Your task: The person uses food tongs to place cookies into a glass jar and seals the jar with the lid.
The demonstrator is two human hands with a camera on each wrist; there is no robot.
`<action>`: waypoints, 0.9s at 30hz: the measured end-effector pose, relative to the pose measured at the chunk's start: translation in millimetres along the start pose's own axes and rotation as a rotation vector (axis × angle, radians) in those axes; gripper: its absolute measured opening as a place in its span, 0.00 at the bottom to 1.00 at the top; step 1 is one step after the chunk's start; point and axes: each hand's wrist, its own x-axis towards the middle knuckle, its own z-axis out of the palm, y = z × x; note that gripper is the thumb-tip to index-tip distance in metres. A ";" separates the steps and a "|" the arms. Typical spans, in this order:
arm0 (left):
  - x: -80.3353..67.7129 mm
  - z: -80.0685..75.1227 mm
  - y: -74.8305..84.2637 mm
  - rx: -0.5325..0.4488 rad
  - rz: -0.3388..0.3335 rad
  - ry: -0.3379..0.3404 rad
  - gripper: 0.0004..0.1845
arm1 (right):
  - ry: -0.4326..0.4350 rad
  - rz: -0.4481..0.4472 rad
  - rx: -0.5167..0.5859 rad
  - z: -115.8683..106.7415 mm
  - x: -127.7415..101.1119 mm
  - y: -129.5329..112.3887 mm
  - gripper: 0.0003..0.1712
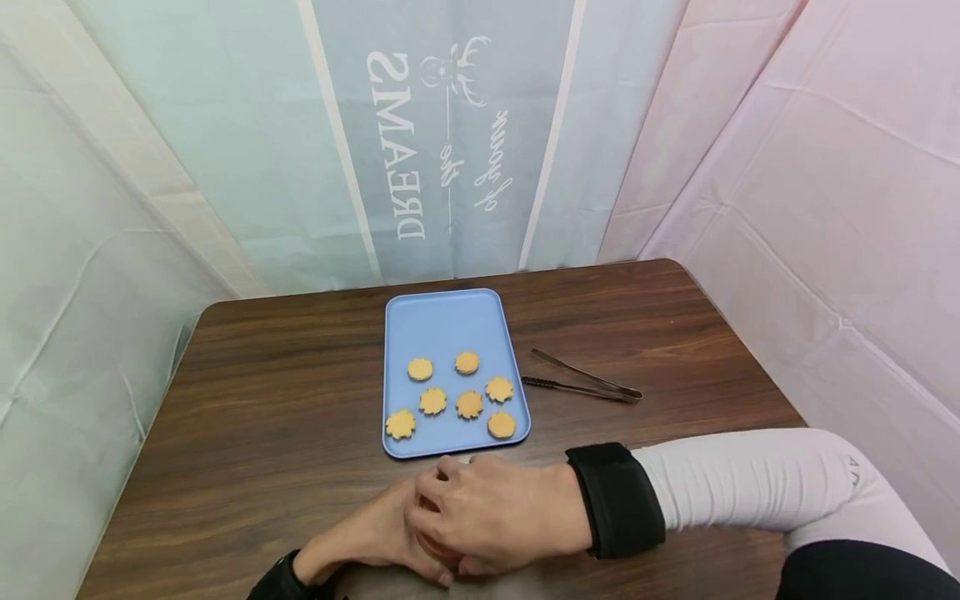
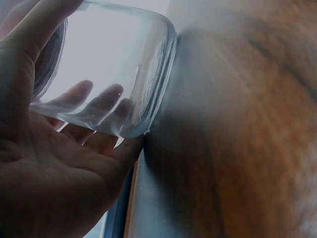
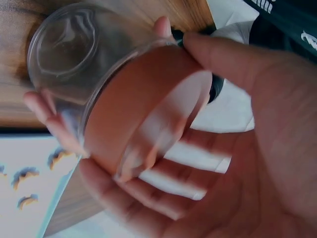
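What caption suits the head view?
Both hands, left hand and right hand, clasp a glass jar before a blue tray of cookies.

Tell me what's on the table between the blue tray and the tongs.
Nothing: in the head view, only bare wooden table shows between the blue tray and the tongs lying to its right.
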 end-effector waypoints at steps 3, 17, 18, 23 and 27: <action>-0.7 -0.4 -2.2 -0.001 0.001 -0.014 0.46 | -0.030 -0.056 -0.004 -0.8 1.9 4.8 0.30; -2.5 -2.3 -3.6 0.059 -0.038 -0.011 0.50 | -0.075 -0.212 -0.010 -4.7 2.4 15.9 0.31; -2.5 -2.2 -3.5 0.072 -0.038 -0.010 0.51 | -0.071 -0.223 -0.012 -4.7 2.4 16.3 0.31; -2.1 -2.0 -3.7 0.105 -0.034 -0.011 0.52 | -0.054 -0.258 -0.030 -5.4 1.9 17.8 0.32; -2.0 -1.8 -4.2 0.105 -0.026 -0.012 0.53 | -0.076 -0.266 -0.025 -6.1 2.7 18.8 0.32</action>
